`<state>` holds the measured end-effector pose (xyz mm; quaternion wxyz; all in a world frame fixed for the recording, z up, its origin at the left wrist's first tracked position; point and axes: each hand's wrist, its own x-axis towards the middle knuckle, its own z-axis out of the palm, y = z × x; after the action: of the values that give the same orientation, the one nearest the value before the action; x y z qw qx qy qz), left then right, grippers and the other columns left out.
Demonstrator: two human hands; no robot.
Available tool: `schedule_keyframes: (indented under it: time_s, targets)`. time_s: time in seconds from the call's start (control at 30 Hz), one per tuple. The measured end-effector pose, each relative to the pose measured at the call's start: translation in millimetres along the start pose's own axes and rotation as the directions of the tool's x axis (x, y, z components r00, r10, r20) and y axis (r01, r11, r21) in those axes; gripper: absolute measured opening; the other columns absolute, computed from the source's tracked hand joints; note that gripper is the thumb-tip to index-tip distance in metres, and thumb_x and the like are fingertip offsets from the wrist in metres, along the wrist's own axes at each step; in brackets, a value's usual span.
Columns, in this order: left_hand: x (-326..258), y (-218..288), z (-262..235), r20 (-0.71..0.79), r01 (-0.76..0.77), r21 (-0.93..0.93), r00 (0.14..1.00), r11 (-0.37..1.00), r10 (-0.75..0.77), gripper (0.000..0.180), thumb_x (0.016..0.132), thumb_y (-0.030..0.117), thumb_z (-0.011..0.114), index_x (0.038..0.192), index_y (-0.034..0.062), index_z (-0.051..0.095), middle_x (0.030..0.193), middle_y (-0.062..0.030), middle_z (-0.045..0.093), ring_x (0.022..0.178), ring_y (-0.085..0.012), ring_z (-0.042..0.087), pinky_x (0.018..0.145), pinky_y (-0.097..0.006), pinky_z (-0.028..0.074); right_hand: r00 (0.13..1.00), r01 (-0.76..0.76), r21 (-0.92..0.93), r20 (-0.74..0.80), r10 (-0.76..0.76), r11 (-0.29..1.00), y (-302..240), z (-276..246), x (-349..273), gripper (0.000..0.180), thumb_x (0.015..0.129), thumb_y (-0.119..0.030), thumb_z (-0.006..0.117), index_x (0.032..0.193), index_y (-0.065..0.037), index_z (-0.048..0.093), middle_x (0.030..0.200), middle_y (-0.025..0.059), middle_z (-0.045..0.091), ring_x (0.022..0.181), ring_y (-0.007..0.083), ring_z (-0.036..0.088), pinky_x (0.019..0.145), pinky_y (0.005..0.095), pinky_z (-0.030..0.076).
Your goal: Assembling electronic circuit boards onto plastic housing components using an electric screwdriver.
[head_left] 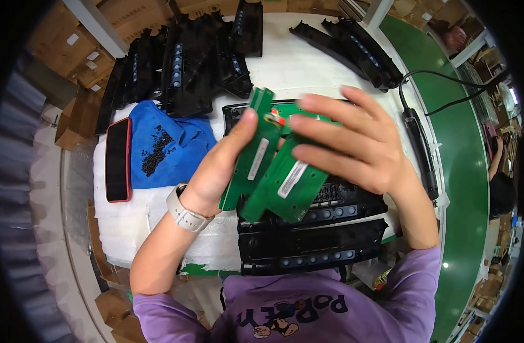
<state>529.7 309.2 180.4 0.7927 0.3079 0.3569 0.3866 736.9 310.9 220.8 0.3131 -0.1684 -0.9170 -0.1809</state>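
My left hand (224,163), with a pale watch on its wrist, grips a narrow stack of green circuit boards (244,183) with its thumb along the edge. A wider green circuit board (310,191) with a white label overlaps them on the right. Over its upper part lie the fingers of my right hand (359,143), blurred by motion, with the thumb hidden. Small red and metallic parts (274,118) show between the hands. Beneath, black plastic housings (313,243) with rows of bluish round buttons lie on the white padded table; another board partly shows behind the hands.
Several black housings (176,68) are piled at the back left, with more (359,51) at the back right. A blue cloth (182,137) bears small black pieces (156,154), beside a red-edged phone (119,163). A corded black tool (419,148) lies along the right edge.
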Motion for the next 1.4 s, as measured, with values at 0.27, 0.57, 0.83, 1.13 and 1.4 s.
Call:
schedule_keyframes:
  time_s: [0.27,0.57,0.83,1.13,1.4]
  targets:
    - [11.5,-1.0,-15.9,-0.154,-0.309,0.262,0.922,0.914,0.356,0.063,0.094,0.052,0.028,0.104,-0.0061,0.05,0.077,-0.0134,0.061,0.065,-0.0177,0.061,0.061,-0.025,0.048,0.967,-0.205,0.033,0.162,0.197,0.978,2.6,-2.3,-44.3,0.024,0.053,-0.008,0.066,0.075,-0.001,0.062,0.067,0.003,0.048,0.062,0.0175,0.049,0.046,0.0281,0.035]
    - [13.5,-3.3,-19.6,-0.129,-0.256,0.257,0.947,0.932,0.296,0.061,0.095,0.048,0.026,0.107,-0.0078,0.049,0.08,-0.0141,0.061,0.066,-0.0175,0.061,0.063,-0.024,0.049,0.968,-0.123,0.006,0.219,0.119,0.992,-4.9,15.9,-57.8,0.013,0.052,-0.013,0.06,0.061,-0.005,0.054,0.07,0.0038,0.049,0.07,0.016,0.052,0.045,0.0246,0.036]
    - [14.0,-1.2,-19.7,-0.109,-0.245,0.23,0.955,0.942,0.275,0.064,0.095,0.05,0.023,0.108,-0.0078,0.048,0.081,-0.0145,0.061,0.067,-0.0181,0.061,0.065,-0.026,0.049,0.963,-0.135,-0.036,0.232,0.139,0.99,-2.1,17.4,-60.3,0.014,0.052,-0.015,0.058,0.057,-0.006,0.048,0.065,0.0029,0.043,0.065,0.015,0.048,0.041,0.024,0.033]
    - [15.0,-3.0,-21.4,-0.082,-0.248,0.23,0.959,0.941,0.273,0.064,0.095,0.05,0.023,0.108,-0.0075,0.048,0.081,-0.0142,0.061,0.067,-0.0183,0.061,0.065,-0.026,0.049,0.931,-0.206,-0.082,0.291,0.222,0.975,-6.6,17.4,-60.2,0.011,0.053,-0.013,0.058,0.056,-0.006,0.05,0.064,0.0032,0.044,0.064,0.0152,0.048,0.04,0.0251,0.034]
    - [14.7,-2.7,-20.6,-0.081,-0.255,0.258,0.955,0.932,0.284,0.066,0.094,0.052,0.023,0.108,-0.0072,0.049,0.082,-0.0133,0.061,0.067,-0.018,0.061,0.064,-0.026,0.049,0.805,-0.494,0.162,0.457,0.378,0.855,6.0,3.2,-55.0,0.029,0.057,-0.019,0.072,0.077,-0.002,0.06,0.071,0.0046,0.048,0.067,0.0207,0.051,0.048,0.0321,0.042]
